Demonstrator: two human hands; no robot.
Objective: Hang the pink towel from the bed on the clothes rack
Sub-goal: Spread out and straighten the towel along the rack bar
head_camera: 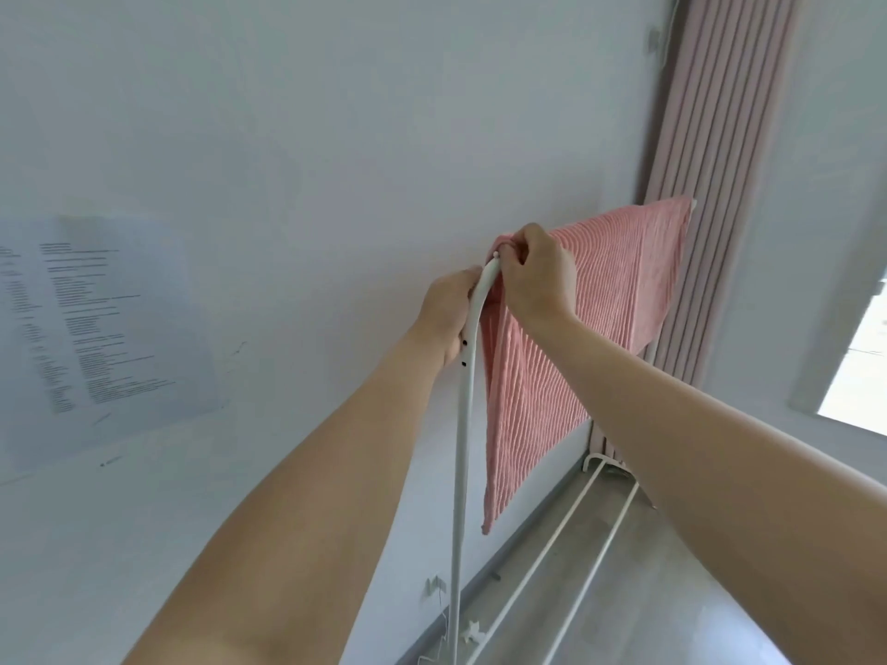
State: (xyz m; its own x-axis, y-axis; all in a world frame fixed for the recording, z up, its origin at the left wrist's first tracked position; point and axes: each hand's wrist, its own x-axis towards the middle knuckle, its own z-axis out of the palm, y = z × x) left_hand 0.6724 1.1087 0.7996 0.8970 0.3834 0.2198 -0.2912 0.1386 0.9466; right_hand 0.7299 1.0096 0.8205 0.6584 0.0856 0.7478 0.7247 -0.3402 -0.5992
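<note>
Draping the pink towel (576, 338) over the clothes rack (464, 424), my right hand (537, 276) pinches its near corner at the bend while my left hand (449, 314) grips the rack, steadying it.

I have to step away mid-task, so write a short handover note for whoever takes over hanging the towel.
Left hand: closed around the near bend of the white metal clothes rack.
Right hand: pinching the near top corner of the pink ribbed towel at the rack's bend.
Towel: already draped over the top rail, hanging down; its far corner reaches the rack's far end by the pink pleated curtain.
Done: towel brought over and on the rail.
Left: straighten the bunched near corner, then let go.
</note>
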